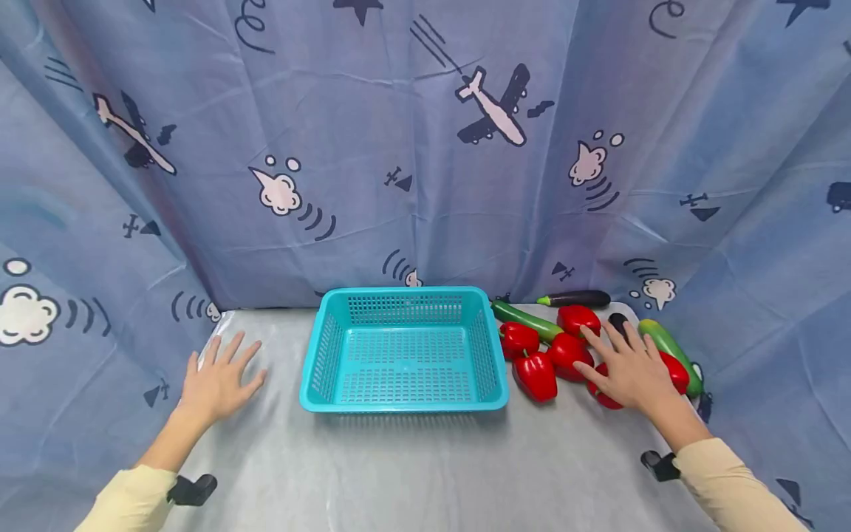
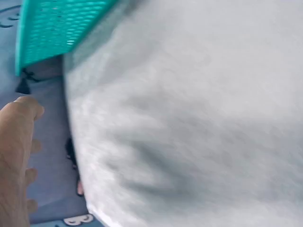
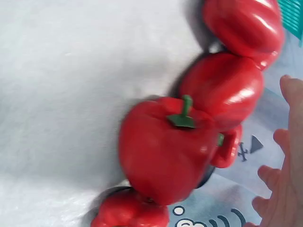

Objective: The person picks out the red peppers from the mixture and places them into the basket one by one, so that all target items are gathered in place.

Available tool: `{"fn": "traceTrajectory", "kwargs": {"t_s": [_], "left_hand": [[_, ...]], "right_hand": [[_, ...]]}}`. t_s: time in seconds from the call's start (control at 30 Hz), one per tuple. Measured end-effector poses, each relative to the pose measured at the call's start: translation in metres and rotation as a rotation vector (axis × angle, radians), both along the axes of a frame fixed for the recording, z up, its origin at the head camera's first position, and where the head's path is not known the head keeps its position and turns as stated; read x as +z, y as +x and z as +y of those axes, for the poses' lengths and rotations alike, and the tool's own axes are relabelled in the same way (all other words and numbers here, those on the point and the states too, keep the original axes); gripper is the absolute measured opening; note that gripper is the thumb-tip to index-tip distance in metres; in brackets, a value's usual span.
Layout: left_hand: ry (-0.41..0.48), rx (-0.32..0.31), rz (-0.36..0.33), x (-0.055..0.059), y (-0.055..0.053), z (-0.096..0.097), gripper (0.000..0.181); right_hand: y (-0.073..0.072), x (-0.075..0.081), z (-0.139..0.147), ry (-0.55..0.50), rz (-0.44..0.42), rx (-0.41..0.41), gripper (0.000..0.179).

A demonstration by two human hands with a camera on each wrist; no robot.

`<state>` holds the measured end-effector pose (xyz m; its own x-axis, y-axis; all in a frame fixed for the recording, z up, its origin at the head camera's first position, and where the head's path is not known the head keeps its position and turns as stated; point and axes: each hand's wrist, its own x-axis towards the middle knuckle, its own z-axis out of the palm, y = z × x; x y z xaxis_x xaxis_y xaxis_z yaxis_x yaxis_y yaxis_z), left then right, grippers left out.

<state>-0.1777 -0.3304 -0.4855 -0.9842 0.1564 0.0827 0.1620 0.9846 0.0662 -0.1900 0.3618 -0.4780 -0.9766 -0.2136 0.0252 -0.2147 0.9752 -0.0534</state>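
Observation:
My left hand (image 1: 216,384) hovers palm down over the left of the table, its fingers spread and holding nothing. Only its edge and fingertips enter the left wrist view. The right hand (image 1: 631,373), also spread and with nothing in it, is over a group of red bell peppers and partly hides some of them. One bell pepper (image 3: 165,146) with a green stem shows large in the right wrist view, apart from the fingers. Between the hands stands a turquoise plastic basket (image 1: 405,407) with slotted walls and nothing inside; another bell pepper (image 1: 535,377) lies just right of it.
Behind the peppers lie a long green vegetable (image 1: 528,322) and a dark eggplant (image 1: 577,298). A green cucumber-like vegetable (image 1: 674,356) rests by the table's right edge. The white-covered table (image 1: 405,473) is bounded by a blue patterned curtain (image 1: 372,148) at the back and sides.

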Motion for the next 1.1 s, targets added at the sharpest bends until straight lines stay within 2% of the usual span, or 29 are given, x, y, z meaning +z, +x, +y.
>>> {"fn": "traceTrajectory", "kwargs": {"t_s": [0.17, 0.3, 0.43, 0.5, 0.63, 0.73, 0.83, 0.97, 1.1], "left_hand": [[0.099, -0.011, -0.021, 0.018, -0.01, 0.003, 0.057], [0.266, -0.032, -0.047, 0.026, -0.015, 0.001, 0.054], [0.454, -0.055, -0.077, 0.027, -0.014, -0.005, 0.05], [0.54, -0.049, -0.08, 0.024, -0.011, -0.007, 0.049], [0.693, -0.013, -0.072, 0.017, -0.003, -0.007, 0.047], [0.843, -0.007, -0.078, 0.007, 0.004, -0.004, 0.047], [0.986, -0.018, -0.08, -0.003, 0.01, 0.002, 0.047], [1.088, -0.017, -0.081, -0.013, 0.013, 0.011, 0.049], [1.179, -0.009, -0.107, -0.023, 0.011, 0.022, 0.051]], "right_hand": [[-0.005, 0.022, -0.002, -0.108, -0.043, 0.018, 0.086], [-0.01, 0.035, -0.003, -0.267, -0.087, 0.024, 0.083], [-0.012, 0.038, -0.003, -0.382, -0.129, -0.01, 0.081], [-0.013, 0.037, -0.003, -0.417, -0.14, -0.029, 0.079], [-0.011, 0.031, -0.004, -0.556, -0.159, -0.056, 0.068], [-0.01, 0.025, -0.008, -0.652, -0.14, -0.052, 0.057], [-0.008, 0.016, -0.012, -0.706, -0.102, -0.043, 0.051], [-0.003, 0.003, -0.018, -0.767, -0.077, -0.044, 0.046], [0.001, -0.005, -0.023, -0.811, -0.065, -0.053, 0.047]]}}
